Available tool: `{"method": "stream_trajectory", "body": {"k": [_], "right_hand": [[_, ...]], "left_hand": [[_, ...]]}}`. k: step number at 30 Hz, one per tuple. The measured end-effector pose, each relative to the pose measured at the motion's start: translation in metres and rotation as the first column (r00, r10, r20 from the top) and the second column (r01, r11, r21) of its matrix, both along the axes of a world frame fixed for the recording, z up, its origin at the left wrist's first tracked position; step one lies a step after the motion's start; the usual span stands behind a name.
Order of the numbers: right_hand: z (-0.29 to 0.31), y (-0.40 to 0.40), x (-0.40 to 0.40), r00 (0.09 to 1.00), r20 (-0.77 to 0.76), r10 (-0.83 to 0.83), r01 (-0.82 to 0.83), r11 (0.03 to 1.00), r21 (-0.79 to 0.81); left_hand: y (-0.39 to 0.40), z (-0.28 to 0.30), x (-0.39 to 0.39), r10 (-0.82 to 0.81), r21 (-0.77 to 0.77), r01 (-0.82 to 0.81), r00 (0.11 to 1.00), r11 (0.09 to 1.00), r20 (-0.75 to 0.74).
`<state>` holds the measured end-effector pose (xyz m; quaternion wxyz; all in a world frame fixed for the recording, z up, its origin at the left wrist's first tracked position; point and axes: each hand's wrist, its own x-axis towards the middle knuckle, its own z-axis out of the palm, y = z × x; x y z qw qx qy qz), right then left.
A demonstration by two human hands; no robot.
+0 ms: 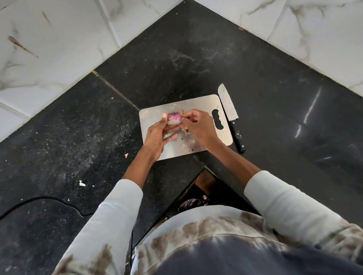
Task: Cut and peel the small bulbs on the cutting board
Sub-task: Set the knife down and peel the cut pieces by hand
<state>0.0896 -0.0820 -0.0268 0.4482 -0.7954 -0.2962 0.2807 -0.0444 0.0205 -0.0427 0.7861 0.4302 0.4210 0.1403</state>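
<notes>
A small purple and white bulb is held just above the steel cutting board. My left hand grips the bulb from its left side with thumb and fingers. My right hand pinches a strip of brown dry skin at the bulb's right end. Bits of brown peel lie on the board below my right hand. The knife rests on the counter just right of the board, blade pointing away, black handle toward me.
The black stone counter fills a corner between white marble-tiled walls. Small peel scraps are scattered on the left. A black cable runs across the lower left. The counter's inner edge notch lies in front of my body.
</notes>
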Motion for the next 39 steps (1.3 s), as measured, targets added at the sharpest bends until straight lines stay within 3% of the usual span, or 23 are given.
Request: {"method": "stream_trajectory", "body": {"k": [5, 12, 29, 39], "right_hand": [[0.008, 0.002, -0.007, 0.998, 0.045, -0.040, 0.040, 0.999, -0.015], [0.013, 0.005, -0.010, 0.997, 0.082, -0.010, 0.009, 1.000, 0.021], [0.012, 0.000, -0.009, 1.000, -0.008, -0.015, 0.014, 0.999, -0.039], [0.015, -0.001, -0.008, 0.999, -0.007, -0.044, 0.044, 0.999, 0.002]], "left_hand": [[-0.009, 0.006, 0.010, -0.020, 0.073, 0.022, 0.999, 0.997, -0.031], [-0.001, 0.003, 0.009, 0.201, 0.023, -0.202, 0.979, 0.979, 0.029], [-0.006, 0.008, 0.000, 0.113, -0.031, -0.112, 0.993, 0.993, 0.022], [-0.004, 0.000, 0.003, 0.163, 0.085, -0.161, 0.986, 0.983, -0.026]]}}
